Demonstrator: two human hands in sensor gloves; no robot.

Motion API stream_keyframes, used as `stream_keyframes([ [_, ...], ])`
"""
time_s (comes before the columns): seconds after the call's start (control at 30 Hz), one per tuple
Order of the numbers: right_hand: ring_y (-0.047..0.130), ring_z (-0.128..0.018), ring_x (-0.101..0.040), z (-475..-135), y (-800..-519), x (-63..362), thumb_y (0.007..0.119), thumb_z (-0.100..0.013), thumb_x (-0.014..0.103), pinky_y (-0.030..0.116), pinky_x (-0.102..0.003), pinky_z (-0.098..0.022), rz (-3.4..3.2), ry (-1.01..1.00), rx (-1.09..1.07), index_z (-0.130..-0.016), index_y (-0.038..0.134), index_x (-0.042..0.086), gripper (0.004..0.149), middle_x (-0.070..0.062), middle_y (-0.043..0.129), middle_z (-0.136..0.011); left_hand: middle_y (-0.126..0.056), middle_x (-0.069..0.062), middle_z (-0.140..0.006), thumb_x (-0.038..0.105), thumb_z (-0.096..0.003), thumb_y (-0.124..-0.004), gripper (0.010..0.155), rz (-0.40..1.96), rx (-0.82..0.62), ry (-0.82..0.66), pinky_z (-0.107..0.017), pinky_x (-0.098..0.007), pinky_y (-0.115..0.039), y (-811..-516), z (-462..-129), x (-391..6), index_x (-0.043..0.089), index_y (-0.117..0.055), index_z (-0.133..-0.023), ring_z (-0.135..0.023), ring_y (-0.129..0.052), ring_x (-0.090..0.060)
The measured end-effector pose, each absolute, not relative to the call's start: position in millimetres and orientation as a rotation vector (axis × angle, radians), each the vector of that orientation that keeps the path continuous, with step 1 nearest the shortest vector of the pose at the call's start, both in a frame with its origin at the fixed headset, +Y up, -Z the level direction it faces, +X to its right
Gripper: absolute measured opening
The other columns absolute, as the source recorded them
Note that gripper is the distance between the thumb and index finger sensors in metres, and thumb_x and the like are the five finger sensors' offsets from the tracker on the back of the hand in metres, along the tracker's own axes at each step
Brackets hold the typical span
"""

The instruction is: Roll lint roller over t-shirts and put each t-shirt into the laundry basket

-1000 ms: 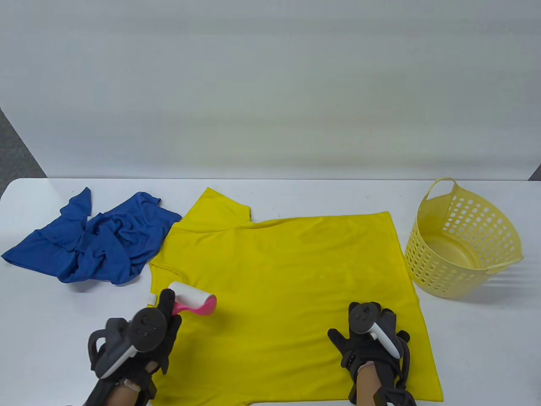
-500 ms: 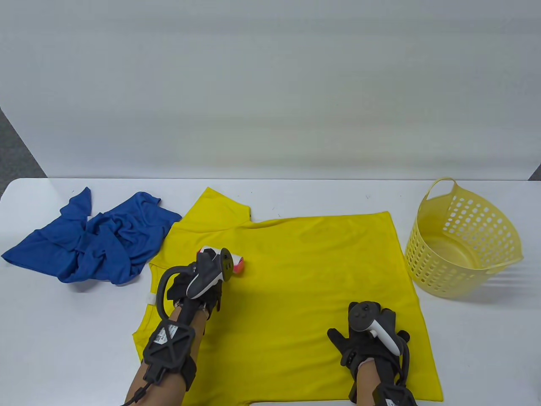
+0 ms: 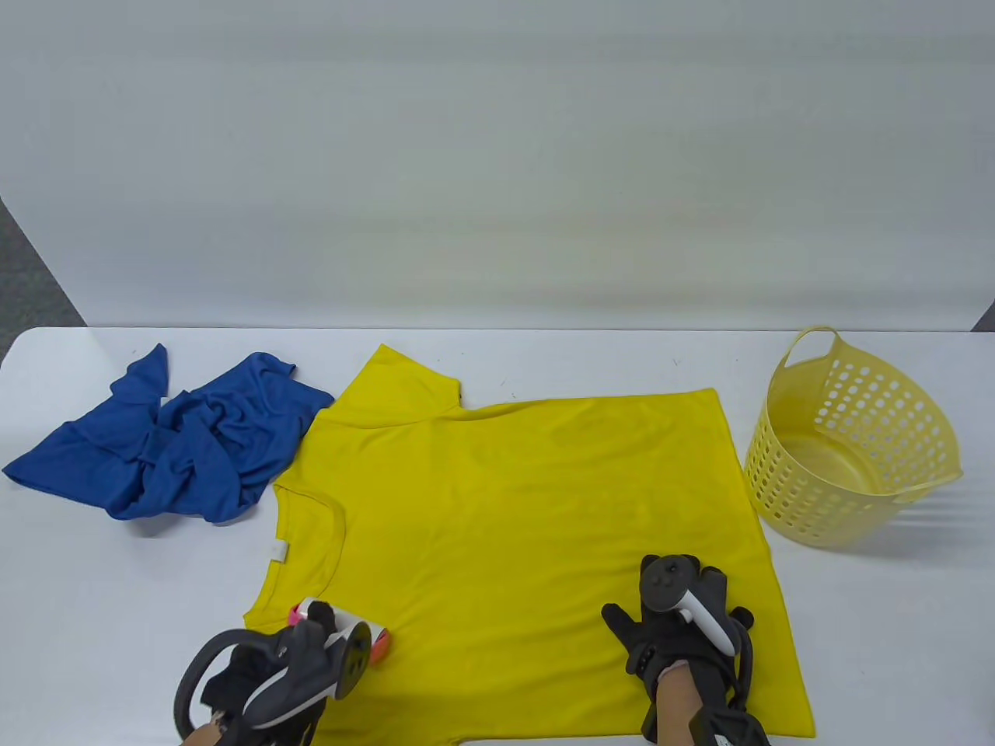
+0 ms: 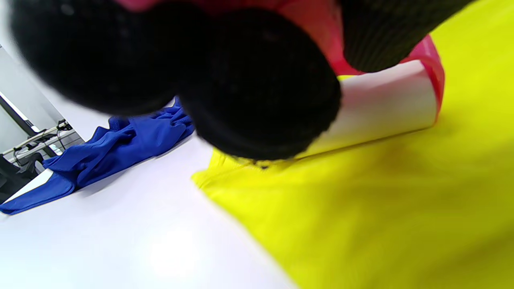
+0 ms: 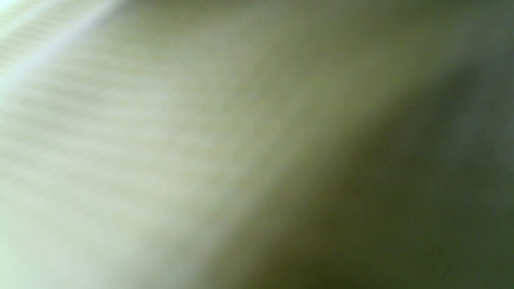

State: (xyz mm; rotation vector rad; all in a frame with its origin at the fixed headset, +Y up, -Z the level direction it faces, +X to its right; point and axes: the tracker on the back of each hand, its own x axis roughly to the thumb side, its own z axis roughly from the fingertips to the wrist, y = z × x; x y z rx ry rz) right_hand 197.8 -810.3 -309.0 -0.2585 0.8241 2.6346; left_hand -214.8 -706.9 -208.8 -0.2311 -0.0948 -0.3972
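Two t-shirts lie on the table [image 3: 855, 622]: a yellow shirt [image 3: 528, 513] spread flat in the middle and a blue shirt [image 3: 171, 443] crumpled at the left, just beside it. One basket [image 3: 847, 443], yellow and perforated, stands at the right with nothing inside. One roller [image 3: 377, 641] sits on the yellow shirt's near left corner, its white roll touching the cloth.

The table is white and smooth, with a pale grey backdrop behind it; grey floor shows at the far edges.

The left hand [image 3: 256, 684] has its fingers [image 4: 261, 84] curled round the roller's pink handle. The right hand [image 3: 676, 622] lies flat with spread fingers, pressing on the yellow shirt's near right part.

Half a second ago the roller was farther up the shirt, near the collar; it has come back towards the near edge. The right hand has not moved.
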Motion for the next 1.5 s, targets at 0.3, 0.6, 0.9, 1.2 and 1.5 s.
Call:
stream_keyframes([
  [0.3, -0.028, -0.078, -0.045, -308.2, -810.6, 195.9, 0.046, -0.043, 0.064, -0.010, -0.078, -0.044, 2.630, 0.842, -0.257, -0.089, -0.009, 0.029, 0.080, -0.012, -0.026, -0.091, -0.102, -0.002, -0.067, 0.055, -0.0524, -0.071, 0.060, -0.315, -0.207, -0.039, -0.016, -0.038, -0.092, -708.9, -282.8, -190.0, 0.030, -0.063, -0.107, -0.023, -0.107, -0.010],
  [0.6, -0.029, -0.078, -0.045, -308.2, -809.8, 196.8, 0.047, -0.044, 0.064, -0.009, -0.078, -0.044, 2.619, 0.861, -0.248, -0.089, -0.009, 0.029, 0.080, -0.012, -0.027, -0.091, -0.099, 0.000, -0.074, 0.054, -0.0521, -0.069, 0.060, -0.136, -0.299, 0.071, -0.021, -0.040, -0.090, -708.6, -398.5, -147.4, 0.033, -0.057, -0.108, -0.027, -0.105, -0.011],
  [0.9, -0.029, -0.078, -0.045, -308.4, -809.6, 196.7, 0.046, -0.043, 0.064, -0.010, -0.078, -0.044, 2.622, 0.858, -0.248, -0.089, -0.009, 0.029, 0.080, -0.012, -0.027, -0.091, -0.103, -0.001, -0.068, 0.054, -0.0507, -0.071, 0.060, -0.325, -0.268, -0.115, -0.017, -0.041, -0.091, -703.0, -314.8, -178.7, 0.031, -0.064, -0.106, -0.022, -0.106, -0.011],
  [1.2, -0.028, -0.078, -0.045, -308.5, -809.3, 196.5, 0.046, -0.043, 0.064, -0.009, -0.078, -0.044, 2.625, 0.855, -0.253, -0.089, -0.009, 0.029, 0.080, -0.012, -0.027, -0.091, -0.104, -0.002, -0.067, 0.053, -0.0509, -0.072, 0.060, -0.280, -0.269, -0.151, -0.016, -0.041, -0.091, -706.7, -216.4, -242.4, 0.030, -0.065, -0.106, -0.021, -0.107, -0.012],
  [1.5, -0.028, -0.078, -0.045, -308.7, -809.3, 197.0, 0.047, -0.043, 0.064, -0.009, -0.078, -0.044, 2.622, 0.856, -0.255, -0.090, -0.009, 0.029, 0.080, -0.012, -0.026, -0.091, -0.094, -0.001, -0.084, 0.052, -0.0529, -0.069, 0.064, -0.068, -0.275, -0.091, -0.026, -0.041, -0.089, -707.9, -237.7, -232.1, 0.032, -0.051, -0.110, -0.036, -0.105, -0.013],
])
